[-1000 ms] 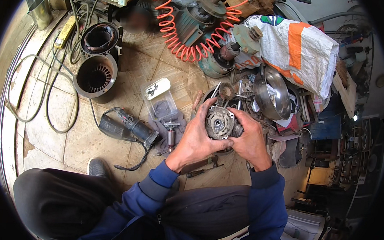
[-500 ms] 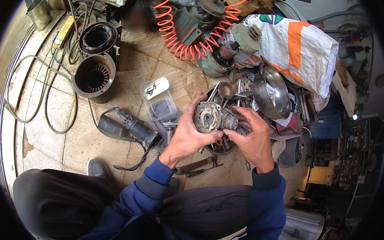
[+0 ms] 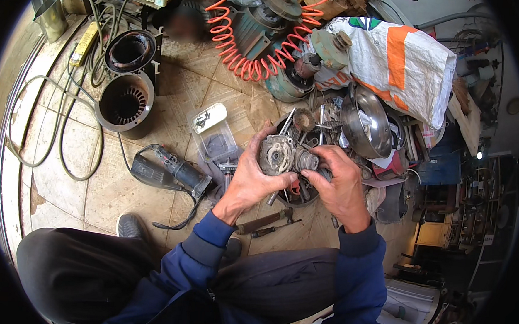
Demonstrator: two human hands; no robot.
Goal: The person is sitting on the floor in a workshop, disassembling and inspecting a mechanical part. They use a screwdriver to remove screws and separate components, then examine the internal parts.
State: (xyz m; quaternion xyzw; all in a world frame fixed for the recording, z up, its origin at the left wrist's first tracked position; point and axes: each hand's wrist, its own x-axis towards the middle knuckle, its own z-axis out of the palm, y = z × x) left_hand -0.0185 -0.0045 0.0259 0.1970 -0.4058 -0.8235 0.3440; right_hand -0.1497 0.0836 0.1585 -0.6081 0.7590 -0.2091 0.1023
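Both hands are raised over the tool pile in front of me. My left hand (image 3: 255,176) is wrapped round a greasy grey metal gear housing (image 3: 276,155) with a round hole in its face, its thumb along the lower edge. From the right side of the housing sticks a short ribbed cylindrical end (image 3: 306,160); whether it is one piece with the housing I cannot tell. The fingers and thumb of my right hand (image 3: 342,181) close on that end. Beneath them, a round pan (image 3: 308,203) of loose tools and metal parts is partly hidden.
A hammer (image 3: 264,221) and a screwdriver (image 3: 275,229) lie near my knees. An angle grinder (image 3: 180,171) and a clear plastic box (image 3: 220,144) are on the left, before two motor stators (image 3: 125,105). A steel bowl (image 3: 364,123) and a white sack (image 3: 420,70) stand right.
The housing has tilted a little in my left hand, and its ribbed end now shows more clearly. The fingers of my right hand have drawn in slightly at that end.
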